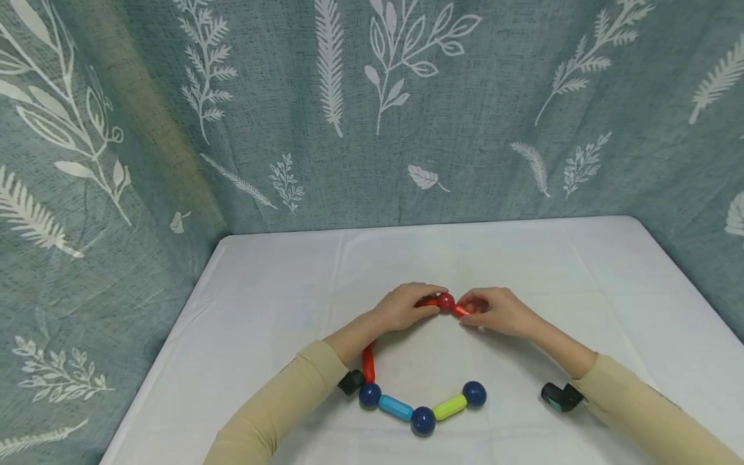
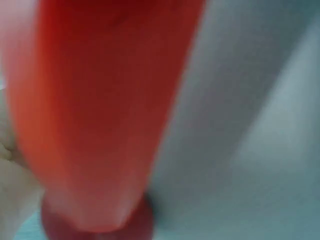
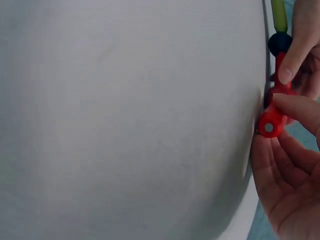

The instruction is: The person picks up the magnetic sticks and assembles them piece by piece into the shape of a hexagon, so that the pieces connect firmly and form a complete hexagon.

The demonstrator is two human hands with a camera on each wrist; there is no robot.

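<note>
My left hand [image 1: 409, 306] pinches a red rod [image 1: 427, 301] that meets a red ball [image 1: 445, 302]. From the other side, my right hand [image 1: 498, 311] holds a second red rod [image 1: 462, 310] between thumb and fingers, one end against that ball. A metal dot shows on this rod's free end in the right wrist view. Nearer the front lie another red rod [image 1: 369, 363], a dark blue ball [image 1: 369, 395], a light blue rod [image 1: 396, 407], a second blue ball [image 1: 423, 421], a yellow-green rod [image 1: 450, 407] and a third blue ball [image 1: 474, 394], joined in a curve. My left forearm hides part of it.
A white cloth covers the table [image 1: 279, 284]. Behind and beside it hangs a grey-green curtain [image 1: 360, 168] with white leaf prints. Black wrist devices [image 1: 561, 396] sit under both sleeves, the left one close to the curve's blue ball.
</note>
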